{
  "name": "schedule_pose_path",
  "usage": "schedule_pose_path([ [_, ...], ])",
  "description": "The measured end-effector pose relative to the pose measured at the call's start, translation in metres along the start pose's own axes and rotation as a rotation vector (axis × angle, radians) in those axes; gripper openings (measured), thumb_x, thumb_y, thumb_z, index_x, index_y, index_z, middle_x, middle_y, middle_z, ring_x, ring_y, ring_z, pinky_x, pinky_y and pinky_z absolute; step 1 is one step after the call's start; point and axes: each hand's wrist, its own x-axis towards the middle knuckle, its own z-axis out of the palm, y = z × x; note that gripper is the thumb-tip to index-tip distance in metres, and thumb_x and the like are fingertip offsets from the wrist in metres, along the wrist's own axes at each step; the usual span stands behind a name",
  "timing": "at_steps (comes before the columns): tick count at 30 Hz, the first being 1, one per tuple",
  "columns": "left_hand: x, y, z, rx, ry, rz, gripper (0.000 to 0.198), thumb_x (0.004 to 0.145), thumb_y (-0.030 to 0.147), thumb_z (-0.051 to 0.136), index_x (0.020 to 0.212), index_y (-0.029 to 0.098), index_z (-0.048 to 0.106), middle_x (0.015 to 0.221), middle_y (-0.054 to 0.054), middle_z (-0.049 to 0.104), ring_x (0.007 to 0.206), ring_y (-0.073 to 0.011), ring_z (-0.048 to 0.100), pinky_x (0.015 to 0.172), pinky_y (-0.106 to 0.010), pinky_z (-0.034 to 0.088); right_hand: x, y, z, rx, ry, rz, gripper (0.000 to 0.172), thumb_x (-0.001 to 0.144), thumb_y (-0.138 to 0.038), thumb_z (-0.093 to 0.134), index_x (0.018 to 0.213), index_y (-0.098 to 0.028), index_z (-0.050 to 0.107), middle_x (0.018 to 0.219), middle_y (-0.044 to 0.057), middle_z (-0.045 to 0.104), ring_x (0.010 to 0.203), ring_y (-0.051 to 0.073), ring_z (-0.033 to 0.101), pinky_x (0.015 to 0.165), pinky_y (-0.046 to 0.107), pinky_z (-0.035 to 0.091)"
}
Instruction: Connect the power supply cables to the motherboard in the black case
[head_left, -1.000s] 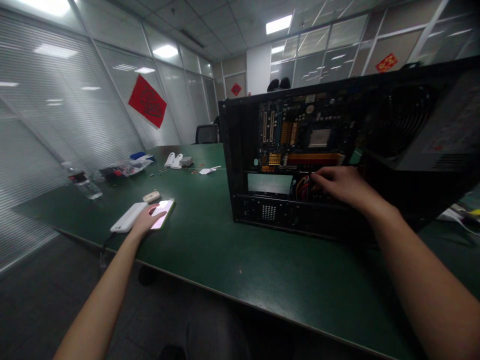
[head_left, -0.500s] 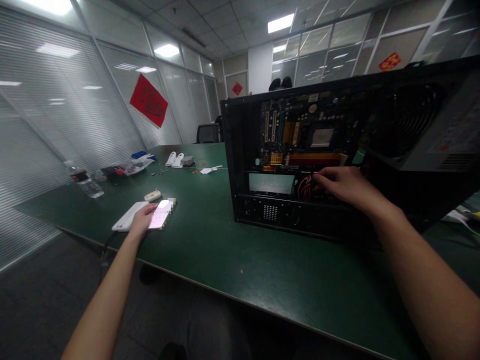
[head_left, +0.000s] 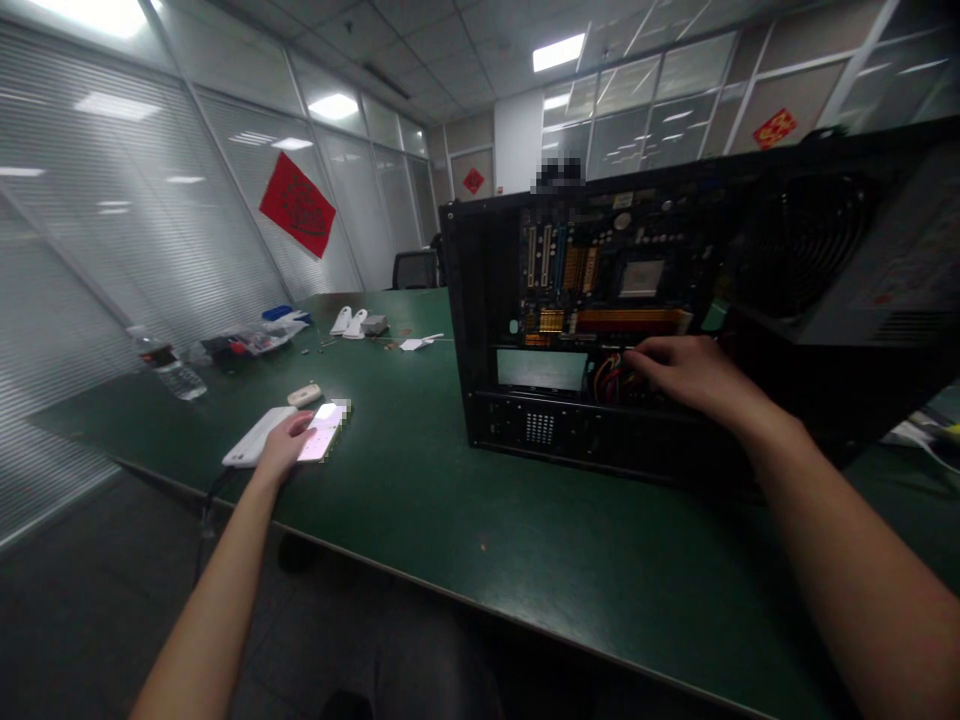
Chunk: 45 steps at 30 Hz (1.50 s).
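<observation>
My left hand (head_left: 285, 447) is closed around the left edge of a lit smartphone (head_left: 324, 430), low over the green table beside a white flat device (head_left: 259, 437). A black computer case (head_left: 652, 435) stands open on the right, with its motherboard (head_left: 600, 270) showing. My right hand (head_left: 694, 370) reaches into the lower part of the case, its fingers pinched at a bundle of coloured cables (head_left: 611, 377). The fingertips and the cable ends are partly hidden in shadow.
A small cream-coloured object (head_left: 304, 395) lies behind the phone. Farther left are a plastic bottle (head_left: 172, 370) and plastic bags (head_left: 251, 340). White items (head_left: 349, 322) and a grey block (head_left: 374, 325) sit at the back. The table edge (head_left: 420, 578) runs along the front.
Both hands stay almost in place, with the left on the phone and the right at the cables. The view shifts very slightly.
</observation>
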Motion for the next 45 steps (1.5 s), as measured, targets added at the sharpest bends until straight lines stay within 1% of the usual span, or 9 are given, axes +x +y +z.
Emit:
schedule_pose_path([
  [7, -0.006, 0.002, -0.003, 0.007, 0.019, -0.035, 0.047, 0.063, 0.024, 0.064, 0.108, 0.015, 0.07, 0.12, -0.014, 0.071, 0.114, -0.0344, 0.065, 0.101, -0.046, 0.051, -0.001, 0.002, 0.0, 0.013, 0.005, -0.002, 0.038, 0.088, -0.051, 0.052, 0.087, -0.021, 0.074, 0.07, 0.007, 0.073, 0.064, 0.024, 0.067, 0.059, 0.033, 0.045],
  [12, -0.022, 0.003, -0.007, -0.006, -0.034, 0.031, 0.054, 0.065, 0.037, 0.072, 0.114, 0.016, 0.068, 0.13, -0.014, 0.067, 0.124, -0.0329, 0.06, 0.109, -0.043, 0.046, -0.002, -0.002, -0.001, 0.01, -0.015, 0.019, 0.037, 0.089, -0.05, 0.051, 0.088, -0.021, 0.074, 0.072, 0.007, 0.072, 0.064, 0.024, 0.067, 0.062, 0.033, 0.046],
  [20, -0.035, 0.003, -0.02, 0.237, -0.022, 0.097, 0.065, 0.083, 0.048, 0.051, 0.135, 0.009, 0.059, 0.147, -0.018, 0.054, 0.136, -0.0343, 0.05, 0.117, -0.046, 0.036, -0.002, -0.005, -0.004, 0.018, -0.026, 0.043, 0.033, 0.088, -0.048, 0.053, 0.085, -0.022, 0.073, 0.065, 0.006, 0.07, 0.061, 0.023, 0.066, 0.06, 0.032, 0.046],
  [24, -0.035, 0.005, -0.026, 0.295, -0.066, 0.159, 0.07, 0.086, 0.057, 0.044, 0.134, 0.009, 0.059, 0.148, -0.018, 0.052, 0.14, -0.034, 0.045, 0.12, -0.048, 0.029, -0.001, -0.005, -0.003, 0.016, -0.034, 0.057, 0.035, 0.088, -0.048, 0.052, 0.084, -0.021, 0.073, 0.065, 0.006, 0.07, 0.061, 0.023, 0.065, 0.06, 0.032, 0.045],
  [27, -0.037, 0.008, -0.03, 0.299, -0.116, 0.117, 0.072, 0.085, 0.066, 0.041, 0.119, 0.008, 0.068, 0.146, -0.019, 0.054, 0.138, -0.0344, 0.048, 0.12, -0.047, 0.028, -0.001, -0.005, -0.003, 0.01, -0.027, 0.03, 0.034, 0.086, -0.047, 0.052, 0.083, -0.02, 0.073, 0.068, 0.006, 0.071, 0.063, 0.022, 0.065, 0.061, 0.032, 0.045],
  [29, -0.039, 0.009, -0.032, 0.288, -0.115, 0.07, 0.071, 0.084, 0.07, 0.04, 0.103, 0.01, 0.073, 0.144, -0.019, 0.056, 0.138, -0.0342, 0.047, 0.121, -0.046, 0.027, -0.001, -0.005, -0.003, 0.01, -0.014, 0.014, 0.035, 0.086, -0.047, 0.052, 0.083, -0.02, 0.073, 0.069, 0.006, 0.071, 0.063, 0.022, 0.065, 0.061, 0.031, 0.044],
  [31, -0.04, 0.009, -0.034, 0.249, -0.097, 0.042, 0.069, 0.082, 0.072, 0.042, 0.098, 0.012, 0.073, 0.141, -0.018, 0.059, 0.137, -0.0334, 0.048, 0.121, -0.045, 0.027, -0.002, -0.005, -0.002, 0.012, -0.009, 0.009, 0.036, 0.086, -0.047, 0.051, 0.083, -0.02, 0.074, 0.069, 0.006, 0.071, 0.064, 0.022, 0.065, 0.062, 0.031, 0.044],
  [36, -0.042, 0.014, -0.037, 0.108, -0.152, 0.035, 0.078, 0.067, 0.064, 0.065, 0.122, 0.01, 0.064, 0.142, -0.02, 0.058, 0.135, -0.0353, 0.05, 0.119, -0.048, 0.032, -0.002, -0.003, -0.002, 0.004, -0.006, 0.031, 0.036, 0.086, -0.047, 0.052, 0.085, -0.019, 0.073, 0.069, 0.006, 0.07, 0.064, 0.022, 0.064, 0.063, 0.032, 0.044],
  [45, -0.044, 0.017, -0.036, -0.027, -0.238, 0.007, 0.088, 0.054, 0.057, 0.08, 0.127, 0.012, 0.058, 0.148, -0.023, 0.05, 0.137, -0.036, 0.049, 0.118, -0.048, 0.036, -0.001, -0.007, -0.003, -0.018, -0.026, 0.064, 0.034, 0.086, -0.046, 0.052, 0.085, -0.019, 0.073, 0.066, 0.005, 0.069, 0.062, 0.022, 0.064, 0.064, 0.031, 0.044],
])
